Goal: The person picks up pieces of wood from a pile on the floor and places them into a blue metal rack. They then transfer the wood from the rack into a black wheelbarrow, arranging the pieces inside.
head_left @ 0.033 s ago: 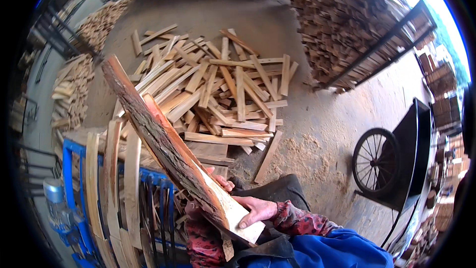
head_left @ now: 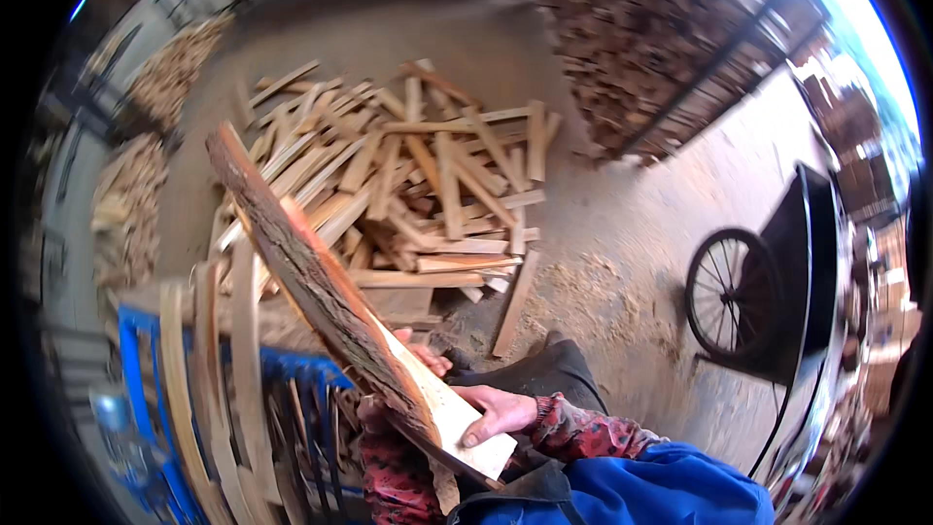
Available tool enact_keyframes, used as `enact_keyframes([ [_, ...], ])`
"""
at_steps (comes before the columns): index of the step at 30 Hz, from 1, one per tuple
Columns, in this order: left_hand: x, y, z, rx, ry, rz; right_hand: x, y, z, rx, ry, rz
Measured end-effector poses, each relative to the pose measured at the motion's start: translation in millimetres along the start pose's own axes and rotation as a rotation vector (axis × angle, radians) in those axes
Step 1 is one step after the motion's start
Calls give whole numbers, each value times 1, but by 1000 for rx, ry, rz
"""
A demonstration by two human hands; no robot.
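Observation:
A long slab of wood with rough bark along one side and a pale cut face lies slantwise in front of me. Its far end points up and to the left. My right hand grips the near end, thumb laid on the pale face. Under the slab, my left hand supports it from below; only some fingers show past its right edge, and the slab hides the rest. Both forearms wear red patterned sleeves.
A heap of split boards covers the floor ahead. At the left stands a blue metal frame with upright boards by it. A black wheeled cart is on the right. Stacked wood rises behind, and sawdust is scattered nearby.
My view has turned slightly, so the heap and cart sit a little farther left. Both hands keep hold of the slab, which has barely shifted.

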State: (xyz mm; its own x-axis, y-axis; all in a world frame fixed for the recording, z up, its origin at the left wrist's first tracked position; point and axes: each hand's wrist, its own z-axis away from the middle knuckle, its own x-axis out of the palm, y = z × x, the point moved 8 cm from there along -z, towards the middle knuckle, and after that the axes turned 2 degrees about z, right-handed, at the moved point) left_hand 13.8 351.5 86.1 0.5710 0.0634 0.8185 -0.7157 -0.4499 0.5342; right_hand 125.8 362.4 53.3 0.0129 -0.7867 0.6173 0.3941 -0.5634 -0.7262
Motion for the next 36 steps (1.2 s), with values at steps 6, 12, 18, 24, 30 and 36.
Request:
enact_keyframes([
  [6,-13,-85,-16,-184,282,28,-44,10,46,-169,217,-300],
  [12,27,-188,-56,-576,189,101,-93,7,120,-340,369,-451],
  [18,82,-293,-86,-816,295,-107,-145,5,221,-542,691,-421],
  [24,188,-375,-133,-751,-118,-672,-176,2,359,-700,1069,-315],
  [30,312,-445,-183,-667,-153,-511,-187,-34,484,-888,1372,-233],
  [36,522,-584,-287,-727,-672,-135,-243,-154,736,-1585,1502,-209],
])
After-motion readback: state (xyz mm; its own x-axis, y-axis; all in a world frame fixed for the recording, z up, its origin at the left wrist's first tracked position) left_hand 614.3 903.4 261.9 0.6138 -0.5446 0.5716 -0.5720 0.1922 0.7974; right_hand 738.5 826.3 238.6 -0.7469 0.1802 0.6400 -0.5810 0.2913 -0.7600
